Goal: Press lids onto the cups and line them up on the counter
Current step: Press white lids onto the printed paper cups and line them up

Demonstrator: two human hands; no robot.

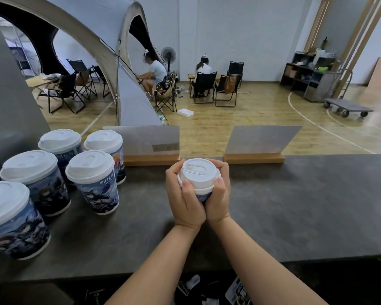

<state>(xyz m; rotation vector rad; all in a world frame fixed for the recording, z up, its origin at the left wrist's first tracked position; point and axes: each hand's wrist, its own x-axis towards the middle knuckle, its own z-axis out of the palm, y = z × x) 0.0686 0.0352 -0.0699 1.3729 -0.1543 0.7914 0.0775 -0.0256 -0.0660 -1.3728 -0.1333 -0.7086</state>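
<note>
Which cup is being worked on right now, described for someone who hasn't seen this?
On the dark grey counter, five lidded blue printed paper cups cluster at the left. The one you want stands alone mid-counter: the white-lidded cup gripped by the left hand and right hand.

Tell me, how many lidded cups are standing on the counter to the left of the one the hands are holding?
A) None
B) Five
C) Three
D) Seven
B: five lidded cups stand grouped at the left of the counter, the nearest one at the frame's edge and the farthest pair by the clear sign stand, apart from the cup that the left hand and right hand grip.
</note>
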